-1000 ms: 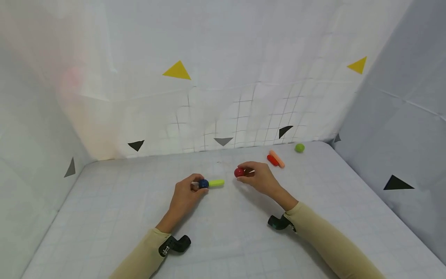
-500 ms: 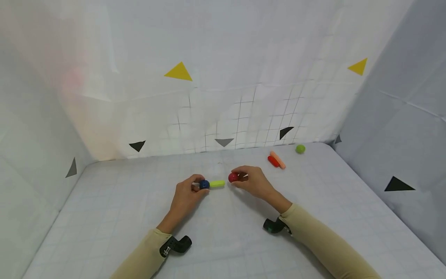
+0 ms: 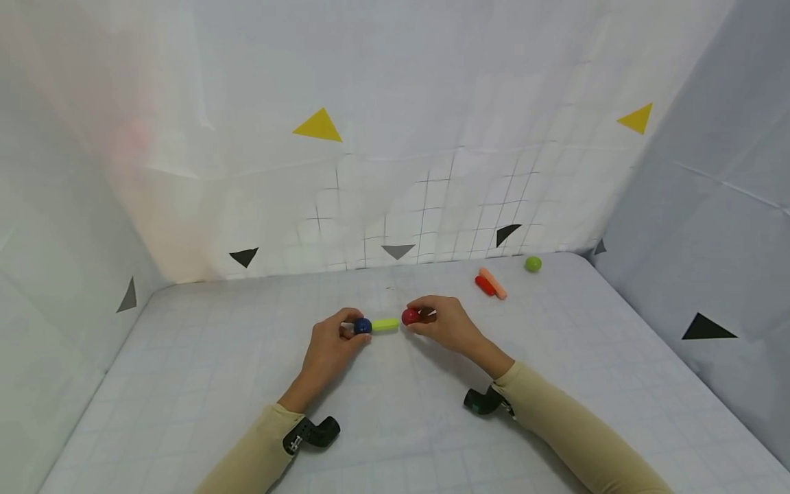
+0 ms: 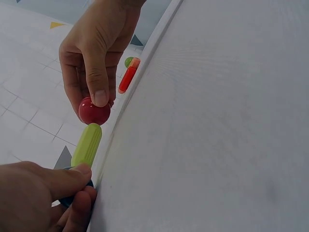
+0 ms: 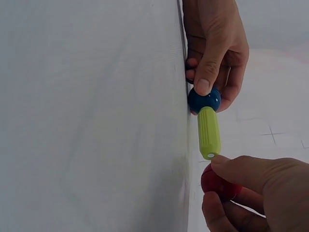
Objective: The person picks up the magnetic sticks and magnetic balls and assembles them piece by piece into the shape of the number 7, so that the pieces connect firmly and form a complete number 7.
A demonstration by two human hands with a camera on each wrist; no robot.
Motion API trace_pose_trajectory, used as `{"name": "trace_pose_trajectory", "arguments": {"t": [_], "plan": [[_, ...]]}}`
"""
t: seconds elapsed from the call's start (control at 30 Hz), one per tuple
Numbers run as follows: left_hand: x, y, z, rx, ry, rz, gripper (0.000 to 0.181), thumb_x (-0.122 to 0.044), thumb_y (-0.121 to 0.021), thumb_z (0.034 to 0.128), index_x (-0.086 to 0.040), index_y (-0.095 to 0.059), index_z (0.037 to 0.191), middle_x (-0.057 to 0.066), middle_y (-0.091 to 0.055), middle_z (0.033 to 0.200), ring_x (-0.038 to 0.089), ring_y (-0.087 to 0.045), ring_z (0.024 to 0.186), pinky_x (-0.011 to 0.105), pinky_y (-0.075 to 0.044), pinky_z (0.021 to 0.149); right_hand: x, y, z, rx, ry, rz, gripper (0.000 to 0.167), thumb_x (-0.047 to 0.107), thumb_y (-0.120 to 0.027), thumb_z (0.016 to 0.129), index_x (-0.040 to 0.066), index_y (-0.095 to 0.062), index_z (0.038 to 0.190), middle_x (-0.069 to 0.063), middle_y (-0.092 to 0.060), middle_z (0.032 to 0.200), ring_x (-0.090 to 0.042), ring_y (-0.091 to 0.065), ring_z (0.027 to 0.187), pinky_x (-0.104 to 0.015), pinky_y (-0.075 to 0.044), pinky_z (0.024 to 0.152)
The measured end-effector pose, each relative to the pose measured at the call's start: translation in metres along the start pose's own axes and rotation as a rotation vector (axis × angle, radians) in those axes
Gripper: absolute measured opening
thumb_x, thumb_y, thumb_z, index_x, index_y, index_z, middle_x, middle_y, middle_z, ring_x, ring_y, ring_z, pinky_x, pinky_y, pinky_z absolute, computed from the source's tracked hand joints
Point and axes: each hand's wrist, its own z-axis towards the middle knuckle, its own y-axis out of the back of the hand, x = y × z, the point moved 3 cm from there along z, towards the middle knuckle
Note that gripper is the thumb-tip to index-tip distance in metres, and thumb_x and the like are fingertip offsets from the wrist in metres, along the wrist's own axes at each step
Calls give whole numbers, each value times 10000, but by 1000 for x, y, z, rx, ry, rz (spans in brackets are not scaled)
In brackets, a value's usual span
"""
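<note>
My left hand (image 3: 330, 348) pinches a dark blue ball (image 5: 204, 100) between thumb and fingers. A ridged yellow-green rod (image 5: 209, 133) sticks out from that ball toward the right. My right hand (image 3: 449, 326) grips a glossy red ball (image 4: 94, 111) with thumb and fingertips. The red ball sits close to the rod's free end; a small gap shows in the head view, though in the left wrist view they nearly meet. A pale round spot marks the rod's free end in the right wrist view. Fingers partly cover both balls.
A red rod (image 3: 485, 285) and a peach rod (image 3: 493, 283) lie side by side at the back right of the white table (image 3: 395, 418). Farther right is a green ball (image 3: 533, 263). White walls with coloured triangles enclose the back and sides.
My right hand has moved left and slightly nearer me, bringing the red ball close to the rod's free end. My left hand stays nearly still with the blue ball and rod.
</note>
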Motion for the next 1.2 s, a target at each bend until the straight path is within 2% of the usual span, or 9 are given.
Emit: {"name": "trace_pose_trajectory", "arguments": {"t": [0.2, 0.4, 0.73, 1.0, 1.2], "plan": [[-1, 0, 0, 5, 8, 4, 367, -96, -872, 862, -115, -719, 1195, 55, -732, 1098, 130, -655, 792, 335, -549, 738, 1, -1, -1, 11, -25, 13, 406, 57, -866, 860, 19, -732, 1241, -52, -728, 1116, -200, -682, 971, -319, -591, 829], [-1, -1, 1, 1, 11, 5, 369, -103, -872, 863, -114, -721, 1199, 43, -731, 1076, 133, -654, 799, 333, -549, 735, 1, -4, -1, 28, -3, 19, 398, 53, -856, 870, 7, -724, 1242, -62, -728, 1121, -196, -682, 976, -304, -588, 827], [0, -1, 2, 7, -10, 8, 369, -92, -872, 859, -118, -717, 1192, 58, -732, 1112, 115, -670, 786, 339, -569, 733, 0, -5, -1, 6, -1, 15, 417, 43, -856, 867, -1, -710, 1255, -65, -731, 1120, -201, -686, 981, -311, -588, 832], [0, 1, 1, 4, 2, 14, 401, -101, -868, 865, -101, -720, 1237, 54, -734, 1103, 115, -672, 790, 340, -565, 725, -3, -8, 0, 6, -12, 16, 408, 38, -846, 875, 26, -717, 1262, -63, -733, 1130, -201, -686, 992, -304, -585, 836], [-1, 1, -1, 3, 12, -13, 388, -102, -857, 876, -94, -731, 1243, 58, -743, 1070, 122, -666, 784, 329, -541, 685, -4, -7, -1, 15, 40, 41, 413, 25, -834, 880, 9, -719, 1276, -80, -733, 1156, -213, -686, 974, -314, -589, 815]]}}
